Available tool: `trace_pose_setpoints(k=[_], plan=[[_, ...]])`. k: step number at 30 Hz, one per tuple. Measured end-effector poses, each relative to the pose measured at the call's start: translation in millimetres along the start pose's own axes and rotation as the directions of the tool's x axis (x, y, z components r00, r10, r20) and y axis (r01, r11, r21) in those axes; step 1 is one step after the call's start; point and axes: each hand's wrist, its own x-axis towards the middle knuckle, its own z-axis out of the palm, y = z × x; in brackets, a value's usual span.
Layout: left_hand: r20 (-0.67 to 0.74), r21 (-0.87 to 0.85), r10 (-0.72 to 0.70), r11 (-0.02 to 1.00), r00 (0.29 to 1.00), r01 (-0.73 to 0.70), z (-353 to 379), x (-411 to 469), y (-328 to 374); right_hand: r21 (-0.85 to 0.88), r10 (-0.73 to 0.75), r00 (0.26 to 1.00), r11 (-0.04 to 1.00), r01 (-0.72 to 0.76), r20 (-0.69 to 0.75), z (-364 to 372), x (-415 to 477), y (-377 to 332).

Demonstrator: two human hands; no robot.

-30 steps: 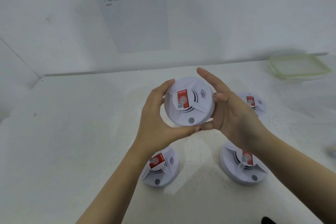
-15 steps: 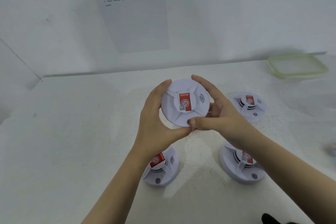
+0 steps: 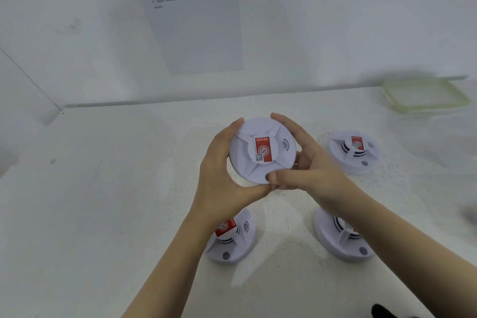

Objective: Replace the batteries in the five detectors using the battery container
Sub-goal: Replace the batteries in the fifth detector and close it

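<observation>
Above the table's middle I hold a round white detector (image 3: 260, 162) with a red label facing me. My left hand (image 3: 219, 175) grips its left rim, thumb underneath. My right hand (image 3: 307, 165) grips its right rim, with the thumb pressing the lower edge over the test button. Three more white detectors lie on the table: one at the near left (image 3: 232, 237) partly behind my left wrist, one at the near right (image 3: 340, 240) partly under my right forearm, one at the far right (image 3: 355, 150). The clear green-rimmed battery container (image 3: 426, 97) sits at the far right.
A printed instruction sheet (image 3: 191, 13) hangs on the back wall. The white table (image 3: 103, 188) meets walls at the back and left. A blurred object (image 3: 469, 214) lies at the right edge, and a dark thing (image 3: 387, 311) shows at the bottom.
My right hand went from open beside the detector to gripping its rim, thumb over the lower edge. The detector turned slightly so its label sits more upright and central.
</observation>
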Motion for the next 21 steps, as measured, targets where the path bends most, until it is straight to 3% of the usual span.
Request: trace_pose_setpoints(k=[21], plan=[[0.02, 0.019, -0.003, 1.0, 1.0, 0.002, 6.5, -7.3, -23.0, 0.062, 0.067, 0.998, 0.996, -0.067, 0.001, -1.8, 3.3, 24.4]])
